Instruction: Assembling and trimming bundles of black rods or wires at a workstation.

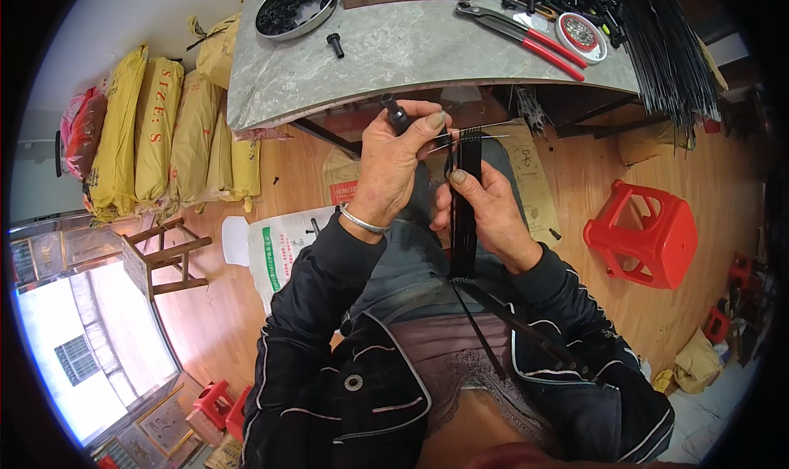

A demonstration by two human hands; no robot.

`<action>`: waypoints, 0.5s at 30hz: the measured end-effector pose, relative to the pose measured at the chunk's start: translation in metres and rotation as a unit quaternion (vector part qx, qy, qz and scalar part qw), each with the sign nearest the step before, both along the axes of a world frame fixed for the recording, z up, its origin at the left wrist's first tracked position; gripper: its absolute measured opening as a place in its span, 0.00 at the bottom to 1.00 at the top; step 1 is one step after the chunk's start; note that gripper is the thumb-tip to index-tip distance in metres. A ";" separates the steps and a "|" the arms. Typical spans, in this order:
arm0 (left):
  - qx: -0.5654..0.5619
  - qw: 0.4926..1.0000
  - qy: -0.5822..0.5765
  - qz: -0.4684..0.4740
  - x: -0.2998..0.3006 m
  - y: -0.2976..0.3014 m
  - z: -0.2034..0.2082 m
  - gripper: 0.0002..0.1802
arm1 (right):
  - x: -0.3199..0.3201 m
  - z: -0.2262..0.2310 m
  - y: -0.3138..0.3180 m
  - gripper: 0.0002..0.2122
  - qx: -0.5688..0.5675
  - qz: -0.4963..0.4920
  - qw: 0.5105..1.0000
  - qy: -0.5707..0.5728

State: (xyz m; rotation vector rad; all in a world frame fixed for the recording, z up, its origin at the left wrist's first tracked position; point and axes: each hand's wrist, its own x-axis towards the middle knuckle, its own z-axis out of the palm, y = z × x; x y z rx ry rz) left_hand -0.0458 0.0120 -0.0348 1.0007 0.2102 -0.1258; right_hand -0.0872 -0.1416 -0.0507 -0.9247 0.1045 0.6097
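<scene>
My left hand (386, 165) is closed around a short black cylindrical piece (396, 116), whose thicker knob sticks out above the thumb. A thin metal wire (493, 136) runs crosswise from near its fingertips to the right. Beside it, my right hand (491, 210) grips a flat bundle of thin black rods (467, 223), thumb on top. The rods stand side by side over my lap, their upper ends along the wire. Whether the wire passes through these ends is too small to tell. Both hands are above my knees, just in front of the table's edge.
The grey table (370, 50) carries a round tray of black parts (275, 29), red-handled pliers (542, 52), a small dish of metal bits (582, 38) and long black rods (670, 58). A red stool (649, 231) stands right; yellow sacks (156, 132) and a wooden stool (160, 259) are left.
</scene>
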 end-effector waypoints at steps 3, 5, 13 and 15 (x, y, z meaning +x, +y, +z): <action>0.007 1.000 -0.001 -0.017 0.001 0.003 0.005 0.09 | -0.001 -0.004 0.001 0.09 0.019 -0.008 1.000 -0.009; 0.007 1.000 -0.005 -0.023 0.001 0.005 0.006 0.10 | -0.002 0.004 0.003 0.10 -0.075 -0.012 0.995 -0.057; 0.007 0.999 0.023 -0.046 -0.001 0.008 0.013 0.15 | -0.001 0.012 0.001 0.08 -0.085 -0.027 0.992 -0.088; 0.051 0.997 0.042 -0.038 -0.007 0.010 0.008 0.18 | 0.000 0.012 0.001 0.08 -0.078 -0.039 0.992 -0.091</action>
